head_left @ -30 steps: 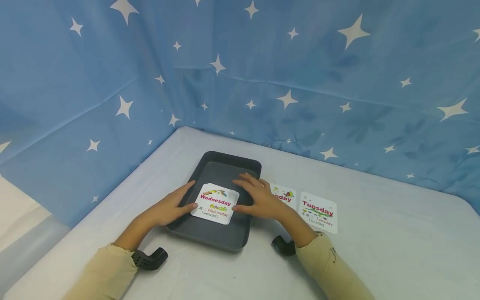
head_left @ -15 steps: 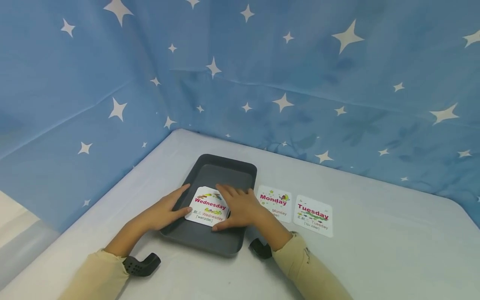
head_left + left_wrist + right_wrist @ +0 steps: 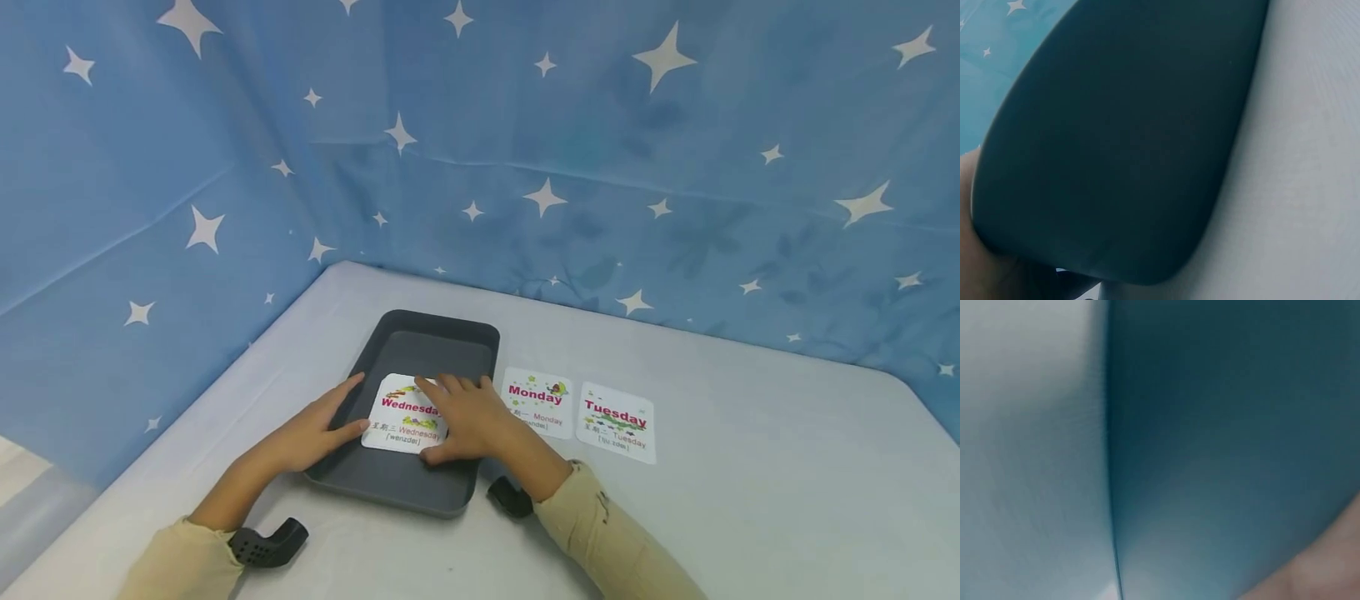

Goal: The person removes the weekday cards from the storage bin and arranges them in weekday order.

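Observation:
In the head view a dark grey tray (image 3: 450, 492) holds a white card (image 3: 401, 421) printed "Wednesday". My right hand (image 3: 472, 421) is over the card's right side, index fingertip at its far edge and thumb at its near right corner, gripping it across. The palm covers that side of the card. My left hand (image 3: 307, 433) lies spread over the tray's left rim, its thumb tip right at the card's left edge. Both wrist views are filled mostly by the tray's outer wall (image 3: 1122, 144), with part of each hand at the border.
A "Monday" card (image 3: 536, 400) and a "Tuesday" card (image 3: 617, 422) lie side by side to the right of the tray on the white cloth (image 3: 750, 500). Black wrist mounts (image 3: 270, 546) stick out below both wrists. A blue star-patterned curtain (image 3: 577, 125) hangs behind.
My right hand has moved left from above the tray's right side onto the card's right part, uncovering the Monday card. The left hand keeps its place, and the whole scene has shifted slightly left in view.

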Demonstrator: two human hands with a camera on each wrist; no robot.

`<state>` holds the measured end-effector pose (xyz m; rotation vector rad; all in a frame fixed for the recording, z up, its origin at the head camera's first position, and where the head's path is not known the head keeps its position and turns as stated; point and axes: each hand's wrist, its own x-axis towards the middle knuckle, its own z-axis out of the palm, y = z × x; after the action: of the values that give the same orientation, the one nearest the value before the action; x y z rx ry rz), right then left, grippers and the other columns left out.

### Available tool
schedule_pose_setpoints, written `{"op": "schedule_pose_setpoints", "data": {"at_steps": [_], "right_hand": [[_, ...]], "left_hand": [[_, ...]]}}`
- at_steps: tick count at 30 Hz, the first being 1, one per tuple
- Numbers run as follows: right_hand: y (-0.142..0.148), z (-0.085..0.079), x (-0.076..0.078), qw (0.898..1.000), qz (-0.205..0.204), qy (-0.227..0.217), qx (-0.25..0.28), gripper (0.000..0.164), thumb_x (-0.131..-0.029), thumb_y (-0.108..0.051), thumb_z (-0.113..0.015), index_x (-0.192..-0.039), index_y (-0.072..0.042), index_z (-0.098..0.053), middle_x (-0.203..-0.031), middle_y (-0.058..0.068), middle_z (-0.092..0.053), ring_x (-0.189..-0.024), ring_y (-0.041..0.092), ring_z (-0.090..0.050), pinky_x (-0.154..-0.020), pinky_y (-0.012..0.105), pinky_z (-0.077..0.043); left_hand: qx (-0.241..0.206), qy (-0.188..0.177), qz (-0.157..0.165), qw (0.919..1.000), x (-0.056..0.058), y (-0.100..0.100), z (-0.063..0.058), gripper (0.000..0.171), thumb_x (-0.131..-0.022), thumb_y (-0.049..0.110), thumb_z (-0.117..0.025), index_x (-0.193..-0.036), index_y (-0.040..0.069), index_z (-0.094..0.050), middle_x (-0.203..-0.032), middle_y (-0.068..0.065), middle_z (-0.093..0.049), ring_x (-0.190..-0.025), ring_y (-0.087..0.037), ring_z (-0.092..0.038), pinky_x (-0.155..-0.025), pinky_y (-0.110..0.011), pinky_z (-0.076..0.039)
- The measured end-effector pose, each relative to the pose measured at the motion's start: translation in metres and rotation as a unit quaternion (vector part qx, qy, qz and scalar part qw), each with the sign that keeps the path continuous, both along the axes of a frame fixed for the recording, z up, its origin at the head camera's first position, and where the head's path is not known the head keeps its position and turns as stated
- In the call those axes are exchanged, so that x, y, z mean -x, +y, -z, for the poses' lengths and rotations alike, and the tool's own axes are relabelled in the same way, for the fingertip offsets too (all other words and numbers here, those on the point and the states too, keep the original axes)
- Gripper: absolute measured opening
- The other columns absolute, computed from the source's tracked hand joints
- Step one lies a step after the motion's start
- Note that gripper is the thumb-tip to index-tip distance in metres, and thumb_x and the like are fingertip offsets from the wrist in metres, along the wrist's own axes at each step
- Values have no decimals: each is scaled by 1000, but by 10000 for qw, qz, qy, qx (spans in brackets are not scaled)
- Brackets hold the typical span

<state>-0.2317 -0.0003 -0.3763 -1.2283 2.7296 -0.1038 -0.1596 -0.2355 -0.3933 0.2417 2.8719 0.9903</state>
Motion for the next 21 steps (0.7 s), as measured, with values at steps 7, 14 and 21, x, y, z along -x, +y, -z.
{"op": "schedule_pose_setpoints", "data": {"at_steps": [7,14,21], "right_hand": [[0,2,3,9998,14,-11,209,88,-72,-60,-61,-145,-24,-25,-144,9,-35,-127,28,-41,-99,56,-32],[4,1,6,9982,-64,163,569,79,-73,-57,-62,-139,-23,-35,-144,11,-35,-130,28,-38,-99,53,-34],[5,3,5,9962,-215,77,846,68,-74,-53,-64,-132,-22,-47,-145,12,-33,-132,29,-35,-100,54,-33]], "left_hand": [[-31,-71,-32,10000,0,-1,0,75,-91,41,-50,-145,1,-17,-147,-28,-20,-133,-47,-19,-103,-63,-22],[3,-30,26,10000,3,0,-2,73,-92,41,-49,-145,2,-17,-147,-27,-20,-134,-47,-20,-104,-62,-22],[5,-108,-5,9999,-1,-1,-2,73,-92,40,-50,-145,2,-17,-147,-27,-20,-134,-47,-19,-104,-62,-22]]}}
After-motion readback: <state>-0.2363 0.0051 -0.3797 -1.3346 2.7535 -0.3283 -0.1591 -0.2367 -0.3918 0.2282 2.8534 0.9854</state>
